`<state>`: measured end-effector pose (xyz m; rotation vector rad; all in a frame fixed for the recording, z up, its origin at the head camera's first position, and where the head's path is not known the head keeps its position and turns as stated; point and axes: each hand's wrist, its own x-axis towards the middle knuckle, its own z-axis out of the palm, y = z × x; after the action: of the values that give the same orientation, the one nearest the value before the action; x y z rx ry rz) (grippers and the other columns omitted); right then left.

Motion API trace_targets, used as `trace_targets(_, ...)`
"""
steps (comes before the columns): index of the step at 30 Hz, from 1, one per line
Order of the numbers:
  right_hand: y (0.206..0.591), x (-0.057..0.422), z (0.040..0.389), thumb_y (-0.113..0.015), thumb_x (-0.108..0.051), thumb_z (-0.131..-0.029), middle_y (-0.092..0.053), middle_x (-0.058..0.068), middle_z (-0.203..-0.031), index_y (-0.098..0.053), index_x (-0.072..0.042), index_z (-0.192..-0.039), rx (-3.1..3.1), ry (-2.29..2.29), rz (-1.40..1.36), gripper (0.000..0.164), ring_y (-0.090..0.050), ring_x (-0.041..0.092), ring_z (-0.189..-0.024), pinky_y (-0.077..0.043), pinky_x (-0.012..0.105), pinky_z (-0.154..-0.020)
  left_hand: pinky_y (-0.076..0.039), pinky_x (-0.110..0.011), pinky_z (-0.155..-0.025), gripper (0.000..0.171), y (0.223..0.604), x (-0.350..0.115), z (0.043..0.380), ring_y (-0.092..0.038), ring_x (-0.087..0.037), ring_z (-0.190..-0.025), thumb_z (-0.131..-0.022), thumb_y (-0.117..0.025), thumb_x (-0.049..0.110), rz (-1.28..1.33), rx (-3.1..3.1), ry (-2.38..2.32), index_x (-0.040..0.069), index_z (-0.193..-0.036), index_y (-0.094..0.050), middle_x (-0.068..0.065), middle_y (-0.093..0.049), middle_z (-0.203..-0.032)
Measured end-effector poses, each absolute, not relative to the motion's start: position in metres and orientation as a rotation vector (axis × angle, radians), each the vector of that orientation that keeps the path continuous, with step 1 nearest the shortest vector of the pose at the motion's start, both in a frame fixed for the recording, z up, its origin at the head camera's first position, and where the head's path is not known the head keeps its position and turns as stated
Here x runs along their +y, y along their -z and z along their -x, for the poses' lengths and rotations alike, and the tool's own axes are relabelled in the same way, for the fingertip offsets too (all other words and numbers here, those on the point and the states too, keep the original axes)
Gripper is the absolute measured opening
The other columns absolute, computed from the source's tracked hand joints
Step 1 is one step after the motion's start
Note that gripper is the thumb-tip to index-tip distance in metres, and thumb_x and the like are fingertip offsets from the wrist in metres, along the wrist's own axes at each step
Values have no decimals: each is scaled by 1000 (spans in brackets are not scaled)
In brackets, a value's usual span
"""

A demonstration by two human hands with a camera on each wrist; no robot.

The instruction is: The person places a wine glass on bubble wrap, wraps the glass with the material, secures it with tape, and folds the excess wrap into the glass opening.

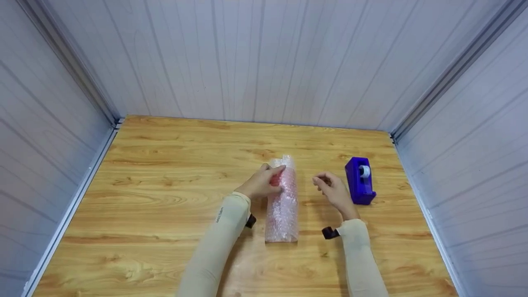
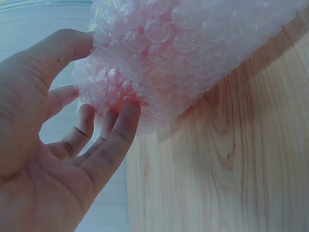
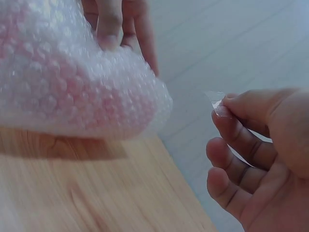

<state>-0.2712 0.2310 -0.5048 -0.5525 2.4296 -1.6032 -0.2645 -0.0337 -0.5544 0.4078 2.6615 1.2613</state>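
Observation:
A pinkish bundle rolled in bubble wrap lies lengthwise on the table; what is inside is hidden, though something pink or red shows through. My left hand grips the bundle near its far end, thumb and fingers on either side of the wrap. To the right of the bundle and apart from it is my right hand. Between thumb and forefinger it pinches a short piece of clear tape, plain in the right wrist view. Right of that hand stands a blue tape dispenser with a roll of tape in it.
The wood-grain table is bounded by pale panels: a back wall, a left wall and a right wall. Metal edging runs along the table's sides.

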Motion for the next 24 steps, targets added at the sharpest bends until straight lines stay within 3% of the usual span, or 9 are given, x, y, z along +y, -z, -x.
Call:
trace_targets(5,516,213,279,-59,-11,-102,-64,17,-90,-66,7,-107,2442,1546,643,20,-57,39,-80,-49,31,-65,-48,-31,-79,77,554,-33,264,-50,-19,-91,-88,-76,21,-403,2676,-1240,17,-156,-38,-9,-43,-112)
trace_targets(8,528,203,286,-60,-12,-101,-64,19,-91,-66,7,-107,2442,1513,693,20,-57,43,-82,-46,28,-65,-49,-31,-80,78,554,-33,265,-51,-20,-91,-87,-77,22,-404,2695,-1221,17,-155,-39,-10,-44,-113)
trace_targets(15,536,183,294,-61,-21,-101,-68,12,-99,-69,-2,-107,2426,1421,839,21,-62,29,-88,-51,31,-76,-50,-30,-77,77,554,-31,266,-51,-18,-87,-87,-77,19,-442,2719,-1190,14,-154,-40,-10,-44,-113)
trace_targets(24,532,161,300,-59,-14,-102,-68,8,-106,-67,-3,-106,2437,1263,920,15,-61,22,-95,-50,40,-84,-48,-28,-72,74,554,-30,268,-48,-17,-85,-85,-78,15,-477,2753,-1168,12,-151,-45,-8,-45,-107)
